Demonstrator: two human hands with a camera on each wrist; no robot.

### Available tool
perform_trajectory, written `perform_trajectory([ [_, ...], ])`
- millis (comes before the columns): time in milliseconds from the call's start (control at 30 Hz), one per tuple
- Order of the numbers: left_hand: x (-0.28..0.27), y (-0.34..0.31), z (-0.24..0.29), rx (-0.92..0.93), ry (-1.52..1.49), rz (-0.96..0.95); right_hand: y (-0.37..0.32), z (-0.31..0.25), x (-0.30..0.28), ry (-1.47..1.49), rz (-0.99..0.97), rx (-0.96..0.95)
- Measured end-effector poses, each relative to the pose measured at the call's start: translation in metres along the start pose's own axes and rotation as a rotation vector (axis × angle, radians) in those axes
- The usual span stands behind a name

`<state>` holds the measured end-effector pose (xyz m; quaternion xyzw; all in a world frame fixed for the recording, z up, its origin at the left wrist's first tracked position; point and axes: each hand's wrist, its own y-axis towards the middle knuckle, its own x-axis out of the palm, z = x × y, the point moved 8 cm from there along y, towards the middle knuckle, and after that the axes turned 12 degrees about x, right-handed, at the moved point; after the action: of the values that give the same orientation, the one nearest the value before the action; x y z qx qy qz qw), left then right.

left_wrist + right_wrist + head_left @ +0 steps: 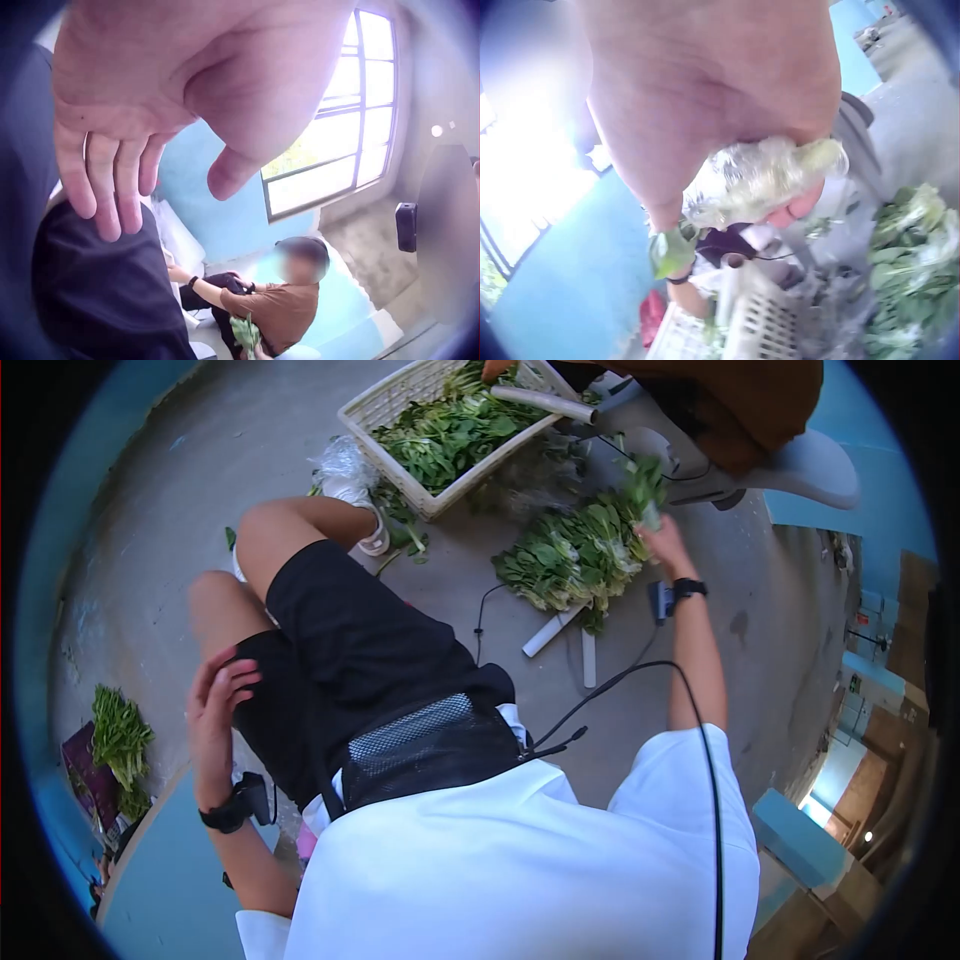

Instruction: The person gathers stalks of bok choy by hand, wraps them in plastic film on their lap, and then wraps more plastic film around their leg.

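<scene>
The grey concrete floor (pixel 180 490) is spread right across the head view, and everything is laid out on it. Below the camera a white shirt (pixel 480 860) and black shorts (pixel 340 640) are seen, with the knees drawn up towards the white basket (pixel 372 408). That basket is packed with leafy greens and is set on the floor just beyond the knees. Behind it a second person (pixel 745 405) in a brown shirt is seated on a pale chair (pixel 800 465).

Just beside the basket, to the right, a heap of greens (pixel 560 555) is piled on the floor. A smaller heap (pixel 120 735) is seen well apart from it, at the far left edge.

Now the hands. The left hand (pixel 213 705) is laid on the shorts at the thigh. Its grip is slack, with the fingers straight and a little apart, and nothing is held. From the left wrist, the fingertips (pixel 105 202) are seen touching dark cloth.

The right hand (pixel 665 542) is stretched out to the far edge of the big heap. Its grip is clamped on a bunch of greens (pixel 645 485), which is held up with the leaves pointing away. From the right wrist, pale stems are seen squeezed between fingers and palm, with one leaf hanging below.

Two white tubes (pixel 560 635) are lying on the floor at the near edge of the heap.
</scene>
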<state>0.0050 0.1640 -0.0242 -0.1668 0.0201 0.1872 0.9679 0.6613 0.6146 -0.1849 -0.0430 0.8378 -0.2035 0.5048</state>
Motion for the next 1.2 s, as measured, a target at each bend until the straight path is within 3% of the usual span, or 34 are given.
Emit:
perform_trajectory([
  [67,-0.023,-0.009,-0.007,-0.009,-0.038,0.131,0.009,0.086,0.059,-0.080,0.044,0.079],
  [133,-0.033,-0.016,-0.010,-0.012,-0.042,0.168,-0.020,0.114,0.092,-0.218,0.002,0.208],
  [267,-0.046,-0.027,-0.011,-0.052,-0.032,0.226,-0.046,0.112,0.104,-0.293,0.016,0.291],
  [367,-0.052,-0.028,-0.011,-0.080,0.005,0.230,-0.054,0.101,0.092,-0.290,0.174,0.292],
  [433,-0.055,-0.027,-0.013,-0.081,0.023,0.248,-0.070,0.081,0.081,-0.643,0.519,0.176],
  [467,-0.055,-0.027,-0.012,-0.077,0.026,0.241,-0.074,0.082,0.082,-0.639,0.521,0.184],
  [533,-0.055,-0.029,-0.013,-0.078,0.092,0.276,-0.074,0.116,0.128,-0.635,-0.148,0.476],
  [600,-0.056,-0.032,-0.018,-0.082,0.115,0.290,-0.071,0.166,0.193,-0.540,-0.410,0.388],
  [667,-0.061,-0.038,-0.028,-0.084,0.068,0.329,-0.111,0.126,0.207,-0.441,-0.674,0.297],
  [700,-0.064,-0.040,-0.035,-0.083,0.022,0.332,-0.120,0.119,0.214,-0.446,-0.675,0.296],
  [767,-0.064,-0.042,-0.040,-0.101,-0.011,0.351,-0.138,0.119,0.228,-0.247,-0.764,0.503],
  [800,-0.065,-0.044,-0.041,-0.115,-0.039,0.372,-0.139,0.113,0.230,-0.252,-0.769,0.496],
  [867,-0.061,-0.042,-0.034,-0.113,0.000,0.360,-0.122,0.078,0.251,-0.349,-0.755,0.116],
  [933,-0.070,-0.036,-0.033,-0.116,0.037,0.379,-0.109,0.032,0.262,-0.386,-0.711,-0.031],
  [1000,-0.085,-0.032,-0.037,-0.023,0.342,0.358,-0.104,-0.047,0.277,-0.378,-0.777,-0.229],
  [1033,-0.085,-0.032,-0.041,-0.031,0.337,0.379,-0.108,-0.085,0.275,-0.367,-0.732,-0.338],
  [1100,-0.081,-0.035,-0.036,0.019,0.538,0.397,-0.115,-0.149,0.288,-0.354,-0.758,-0.380],
  [1167,-0.081,-0.031,-0.068,0.012,0.410,0.341,-0.127,-0.193,0.298,-0.337,-0.802,-0.430],
  [1200,-0.088,-0.029,-0.094,0.102,0.401,0.383,-0.131,-0.217,0.299,-0.273,-0.768,-0.455],
])
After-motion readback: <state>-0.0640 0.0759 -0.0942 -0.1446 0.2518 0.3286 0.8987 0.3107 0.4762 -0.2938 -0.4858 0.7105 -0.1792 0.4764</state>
